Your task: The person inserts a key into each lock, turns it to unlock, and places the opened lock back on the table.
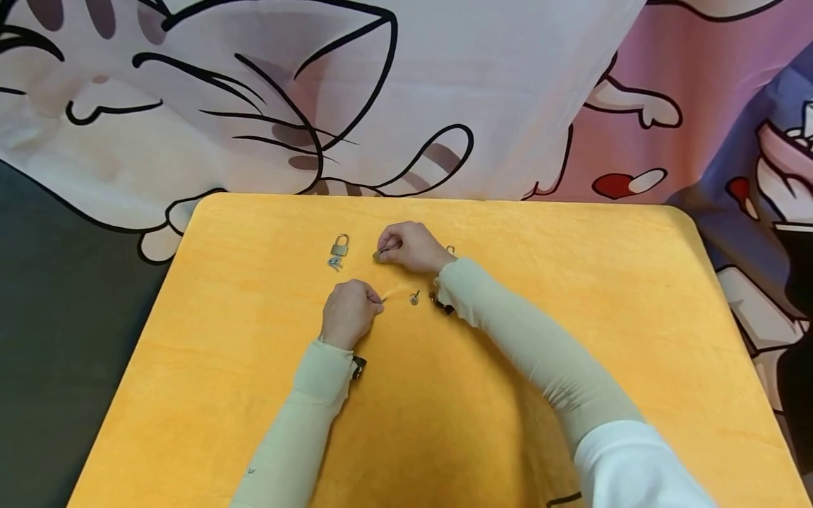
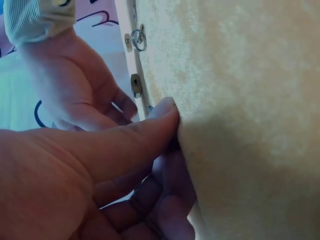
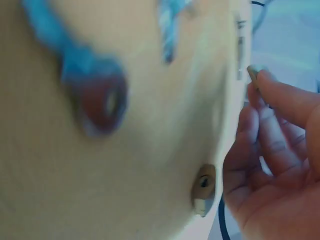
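In the head view my left hand (image 1: 349,312) pinches a small key (image 1: 383,300) between thumb and fingertips, close over the yellow tabletop. Only a metal tip of it shows past the thumb in the left wrist view. Farther back, my right hand (image 1: 414,247) pinches a small brass-coloured padlock (image 1: 377,255) at its fingertips; the fingers cover much of it. A loose key on a ring (image 1: 414,298) lies between the hands, right of the left fingertips. In the right wrist view another padlock (image 3: 204,190) rests on the table, keyhole showing.
A padlock (image 1: 339,248) with keys (image 1: 334,262) beside it lies left of my right hand. Behind the right wrist, a padlock's shackle (image 1: 451,249) shows. The yellow table (image 1: 571,282) ends at a back edge against a cartoon-printed curtain (image 1: 495,92).
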A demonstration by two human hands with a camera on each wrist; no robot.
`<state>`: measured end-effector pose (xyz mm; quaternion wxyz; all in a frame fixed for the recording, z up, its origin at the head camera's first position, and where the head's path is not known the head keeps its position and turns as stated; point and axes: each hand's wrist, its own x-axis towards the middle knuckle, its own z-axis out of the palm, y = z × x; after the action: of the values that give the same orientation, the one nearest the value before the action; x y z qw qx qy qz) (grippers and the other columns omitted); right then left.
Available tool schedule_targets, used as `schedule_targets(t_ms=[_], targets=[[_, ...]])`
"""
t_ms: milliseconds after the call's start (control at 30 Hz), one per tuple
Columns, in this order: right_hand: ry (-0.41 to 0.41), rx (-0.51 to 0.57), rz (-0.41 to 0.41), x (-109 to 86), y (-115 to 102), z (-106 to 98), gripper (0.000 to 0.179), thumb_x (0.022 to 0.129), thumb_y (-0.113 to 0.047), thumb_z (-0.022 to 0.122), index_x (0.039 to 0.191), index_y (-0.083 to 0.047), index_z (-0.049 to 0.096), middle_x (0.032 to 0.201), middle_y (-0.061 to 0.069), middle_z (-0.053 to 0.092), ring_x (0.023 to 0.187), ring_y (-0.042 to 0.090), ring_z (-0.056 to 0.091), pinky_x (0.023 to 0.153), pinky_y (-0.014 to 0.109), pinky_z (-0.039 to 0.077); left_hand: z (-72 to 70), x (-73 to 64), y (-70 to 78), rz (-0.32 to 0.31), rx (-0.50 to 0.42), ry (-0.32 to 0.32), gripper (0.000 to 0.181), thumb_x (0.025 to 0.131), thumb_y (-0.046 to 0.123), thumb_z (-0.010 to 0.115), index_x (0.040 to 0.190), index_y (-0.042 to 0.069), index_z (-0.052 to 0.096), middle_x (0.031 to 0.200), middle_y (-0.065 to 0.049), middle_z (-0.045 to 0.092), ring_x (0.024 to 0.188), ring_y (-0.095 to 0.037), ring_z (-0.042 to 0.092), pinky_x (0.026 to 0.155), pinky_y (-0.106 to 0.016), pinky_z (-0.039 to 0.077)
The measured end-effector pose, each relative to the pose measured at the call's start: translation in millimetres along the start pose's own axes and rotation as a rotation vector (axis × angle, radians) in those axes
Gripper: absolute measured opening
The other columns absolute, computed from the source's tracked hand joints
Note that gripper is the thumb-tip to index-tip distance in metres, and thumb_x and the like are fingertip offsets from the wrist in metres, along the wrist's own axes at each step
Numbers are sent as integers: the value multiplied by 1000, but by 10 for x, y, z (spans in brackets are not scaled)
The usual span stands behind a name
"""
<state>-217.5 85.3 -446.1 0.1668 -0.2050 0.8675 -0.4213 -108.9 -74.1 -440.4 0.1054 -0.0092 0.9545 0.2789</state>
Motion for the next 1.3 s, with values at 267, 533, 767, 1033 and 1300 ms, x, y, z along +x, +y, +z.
schedule_targets(t_ms=[267, 533, 767, 1033, 1300], targets=[[87, 352, 135, -338, 8, -183, 24, 94, -20, 73, 114, -7, 73, 100, 14, 71, 93, 33, 63, 78, 38, 49, -4, -20, -66, 44, -46, -6, 12, 86, 17, 81, 77, 11, 75, 71, 1, 68, 67, -17, 63, 68, -36, 53], [225, 778, 127, -705, 20, -374, 27, 98, -3, 64, 123, 7, 64, 102, 21, 71, 97, 36, 70, 92, 47, 54, -59, -78, 3, 16, -170, 42, 12, 90, 21, 77, 82, 12, 78, 75, 3, 71, 66, -14, 64, 65, -34, 54], [332, 1015, 73, -990, -50, -438, 27, 98, 3, 60, 124, 10, 62, 95, 12, 72, 84, 20, 71, 80, 30, 59, -75, -132, 228, 89, -443, 147, 14, 93, 19, 74, 98, 7, 80, 83, -4, 75, 73, -17, 70, 68, -31, 56], [450, 1129, 60, -1174, -88, -413, 23, 98, 3, 61, 119, 6, 66, 96, 10, 74, 83, 18, 72, 83, 30, 58, -92, -174, 503, 206, -790, 232, 19, 95, 11, 71, 109, 1, 77, 89, -12, 75, 78, -30, 72, 67, -26, 56], [479, 1196, 41, -1255, -103, -312, 20, 98, 3, 61, 112, -4, 73, 99, 9, 74, 86, 17, 73, 81, 26, 58, -44, -173, 663, 250, -952, 333, 14, 91, 11, 76, 102, 2, 78, 83, -10, 75, 71, -32, 71, 51, -23, 48]])
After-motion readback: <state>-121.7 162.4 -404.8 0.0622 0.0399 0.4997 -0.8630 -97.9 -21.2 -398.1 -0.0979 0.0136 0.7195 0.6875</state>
